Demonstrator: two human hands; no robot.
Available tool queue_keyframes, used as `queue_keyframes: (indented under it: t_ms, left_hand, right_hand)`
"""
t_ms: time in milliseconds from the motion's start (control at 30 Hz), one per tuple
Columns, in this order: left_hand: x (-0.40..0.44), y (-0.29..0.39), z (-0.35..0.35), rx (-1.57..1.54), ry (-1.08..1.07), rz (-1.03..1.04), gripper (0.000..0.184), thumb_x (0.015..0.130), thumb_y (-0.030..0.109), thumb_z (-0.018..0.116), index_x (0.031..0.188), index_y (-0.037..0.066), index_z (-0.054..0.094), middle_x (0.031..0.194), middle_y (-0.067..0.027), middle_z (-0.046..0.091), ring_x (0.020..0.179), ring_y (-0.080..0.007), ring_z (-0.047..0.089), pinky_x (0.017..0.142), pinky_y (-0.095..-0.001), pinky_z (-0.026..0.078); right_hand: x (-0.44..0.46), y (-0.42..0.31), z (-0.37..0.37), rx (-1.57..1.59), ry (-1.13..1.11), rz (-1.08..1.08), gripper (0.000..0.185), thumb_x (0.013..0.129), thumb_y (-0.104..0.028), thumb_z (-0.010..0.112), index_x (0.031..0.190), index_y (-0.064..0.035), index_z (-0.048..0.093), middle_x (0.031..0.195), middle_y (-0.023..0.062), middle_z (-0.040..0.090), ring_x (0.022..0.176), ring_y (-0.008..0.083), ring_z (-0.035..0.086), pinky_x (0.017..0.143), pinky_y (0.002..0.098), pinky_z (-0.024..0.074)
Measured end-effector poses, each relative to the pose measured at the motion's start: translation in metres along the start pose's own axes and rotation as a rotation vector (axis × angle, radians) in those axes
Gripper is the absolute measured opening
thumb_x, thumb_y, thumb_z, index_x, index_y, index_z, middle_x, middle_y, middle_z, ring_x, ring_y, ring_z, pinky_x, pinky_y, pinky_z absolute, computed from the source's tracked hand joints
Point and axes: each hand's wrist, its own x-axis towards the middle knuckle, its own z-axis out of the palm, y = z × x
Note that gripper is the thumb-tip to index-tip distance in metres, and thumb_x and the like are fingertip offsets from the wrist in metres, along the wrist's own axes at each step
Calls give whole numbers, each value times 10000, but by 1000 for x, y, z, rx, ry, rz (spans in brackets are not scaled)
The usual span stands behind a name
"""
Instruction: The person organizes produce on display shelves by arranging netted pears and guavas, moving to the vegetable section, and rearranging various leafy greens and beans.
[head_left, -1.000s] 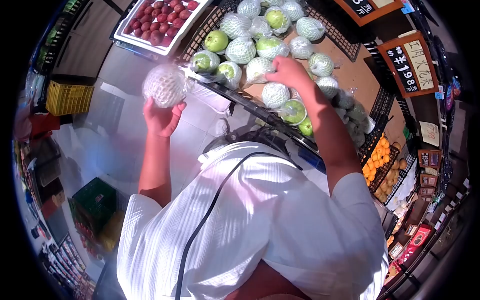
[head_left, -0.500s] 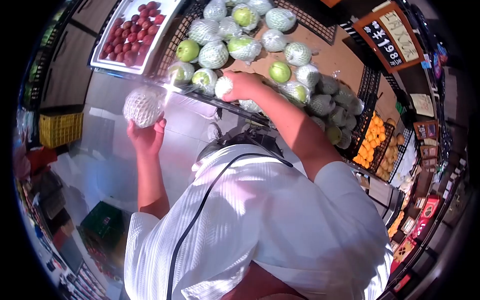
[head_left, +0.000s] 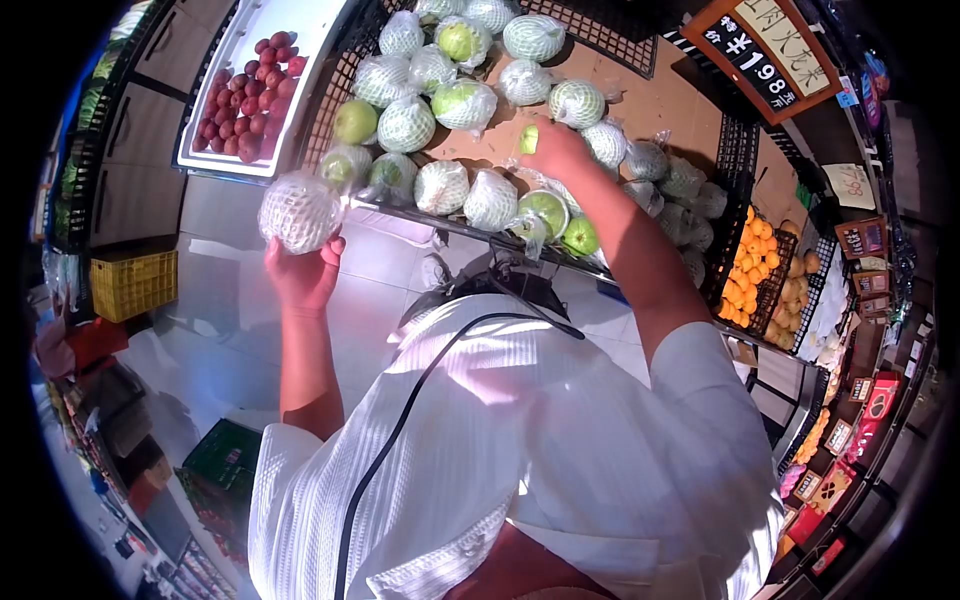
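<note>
In my raised left hand [head_left: 304, 275] rests a round fruit in a white foam net [head_left: 299, 212], its fingers curled under it. It is held over the floor, left of the display crate [head_left: 320, 125]. My right hand [head_left: 560, 152] reaches into the crate, its fingers around a bare green fruit [head_left: 529, 139], mostly hidden by the hand. Around it lie several green fruits in white nets and clear wrap, such as a netted fruit [head_left: 441, 187] by the front edge. Another bare green fruit [head_left: 355, 122] sits at the crate's left.
A white foam box [head_left: 312, 60] of red fruits adjoins the crate on the left. Orange fruits [head_left: 750, 268] lie in a basket at right. A price sign [head_left: 762, 60] stands at the upper right. On the floor are a yellow crate [head_left: 135, 283] and a green crate [head_left: 222, 460].
My right hand has let go of a netted fruit near the front edge, moved right and back, and closed around a bare green fruit. My left hand still holds its netted fruit.
</note>
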Motion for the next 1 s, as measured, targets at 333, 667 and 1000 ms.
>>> queue_keyframes:
  t_ms: [333, 667, 1000]
  left_hand:
    - [2, -13, 20, 26, 20, -13, 792, 849, 538, 705, 1486, 132, 464, 1386, -135, 566, 1099, -353, 623, 836, -435, 551]
    - [8, -21, 27, 18, -3, -5, 790, 869, 531, 691, 1495, 113, 450, 1392, -147, 562, 1094, -363, 633, 836, -432, 554]
    - [16, -27, 63, 42, -9, -24, 750, 885, 504, 668, 1464, 71, 467, 1325, -180, 592, 1025, -351, 647, 787, -437, 567]
  right_hand:
    - [4, -75, 62, 653, 161, -148, 815, 730, -417, 896, 1341, -42, 508, 1213, 211, 662, 1107, 341, 672, 956, 426, 537]
    - [16, 72, -18, 545, 330, -62, 717, 792, -411, 822, 1387, -87, 585, 1215, 175, 716, 1104, 320, 698, 961, 431, 550]
    - [75, 111, -22, 369, 211, -15, 1239, 548, -520, 940, 1573, -123, 368, 1504, 219, 522, 1389, 343, 516, 1150, 414, 424]
